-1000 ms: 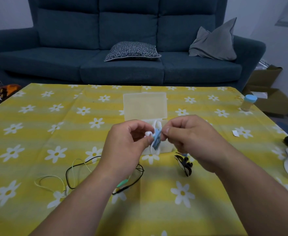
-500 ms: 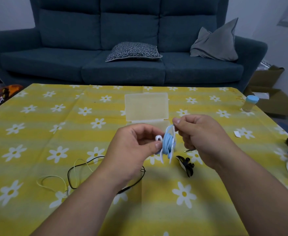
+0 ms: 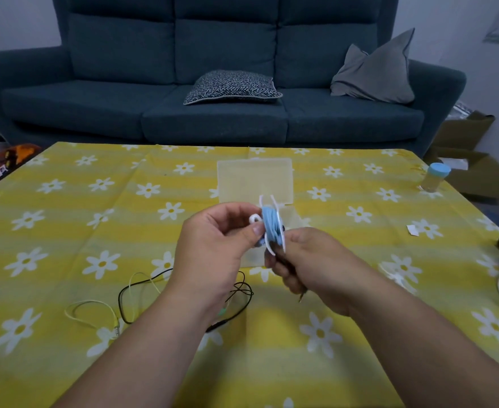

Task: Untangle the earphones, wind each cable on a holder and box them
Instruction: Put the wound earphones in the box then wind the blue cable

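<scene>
The left hand [image 3: 213,254] is holding a white holder [image 3: 272,250] up over the middle of the table [image 3: 65,231], its grip closing in a pinch, thumb and fingertips pressing the holder's left side. A blue earphone cable [image 3: 269,227] is sitting wound thick around that holder, between its two white flanges. The right hand [image 3: 316,266] is sitting just under and beside it, fingers curling tight round a dark bundle [image 3: 283,262]; what that bundle is, I cannot tell. A small metal plug [image 3: 301,298] is poking out below that grip.

Just behind the hands, a clear plastic box [image 3: 254,178] is lying open on the yellow daisy cloth. Nearer the person, a black cable [image 3: 244,293] and a pale green cable [image 3: 92,303] are lying loose on the table, looping over each other, partly hidden under the left wrist. A little jar with a blue lid [image 3: 434,178] is standing upright at the far right corner.
</scene>
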Demonstrator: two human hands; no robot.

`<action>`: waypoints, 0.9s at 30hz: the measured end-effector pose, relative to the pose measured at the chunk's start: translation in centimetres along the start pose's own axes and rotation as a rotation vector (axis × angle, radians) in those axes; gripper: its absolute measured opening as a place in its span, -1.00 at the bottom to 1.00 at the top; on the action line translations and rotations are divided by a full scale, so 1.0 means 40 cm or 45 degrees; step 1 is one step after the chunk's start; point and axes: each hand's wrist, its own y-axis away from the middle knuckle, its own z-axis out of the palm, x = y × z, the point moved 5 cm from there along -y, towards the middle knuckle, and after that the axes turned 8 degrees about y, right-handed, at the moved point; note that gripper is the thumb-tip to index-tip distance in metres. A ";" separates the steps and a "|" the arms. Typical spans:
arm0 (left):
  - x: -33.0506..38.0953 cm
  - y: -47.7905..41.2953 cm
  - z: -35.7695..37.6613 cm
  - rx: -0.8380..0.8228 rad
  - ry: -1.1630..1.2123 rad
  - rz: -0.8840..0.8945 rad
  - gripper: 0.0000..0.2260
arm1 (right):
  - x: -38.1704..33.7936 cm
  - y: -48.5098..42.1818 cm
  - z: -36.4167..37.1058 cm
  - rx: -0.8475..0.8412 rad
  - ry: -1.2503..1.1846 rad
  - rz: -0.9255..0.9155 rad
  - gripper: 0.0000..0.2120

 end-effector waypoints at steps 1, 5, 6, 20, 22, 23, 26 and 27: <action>0.000 -0.001 -0.007 0.040 -0.064 0.019 -0.83 | 0.000 0.001 0.010 -0.032 0.014 -0.004 -0.65; 0.001 -0.006 -0.022 0.128 -0.197 0.045 -0.84 | -0.006 0.007 0.010 -0.076 0.056 -0.056 -0.66; 0.001 -0.007 -0.025 0.145 -0.209 0.049 -0.84 | -0.009 0.010 0.007 -0.083 0.072 -0.068 -0.66; 0.011 -0.021 -0.027 0.036 -0.822 0.221 -0.83 | -0.061 0.041 -0.042 0.149 0.501 -0.209 -0.82; 0.005 -0.015 -0.015 -0.044 -0.969 0.249 -0.82 | -0.066 0.040 -0.052 0.266 0.527 -0.231 -0.83; 0.004 -0.010 -0.009 -0.079 -1.018 0.256 -0.82 | -0.068 0.041 -0.054 0.292 0.488 -0.240 -0.84; 0.002 -0.002 0.006 -0.177 -1.095 0.253 -0.86 | -0.071 0.041 -0.050 0.260 0.244 -0.273 -0.92; 0.000 -0.001 0.009 -0.207 -1.092 0.251 -0.87 | -0.071 0.041 -0.050 0.238 0.178 -0.298 -0.94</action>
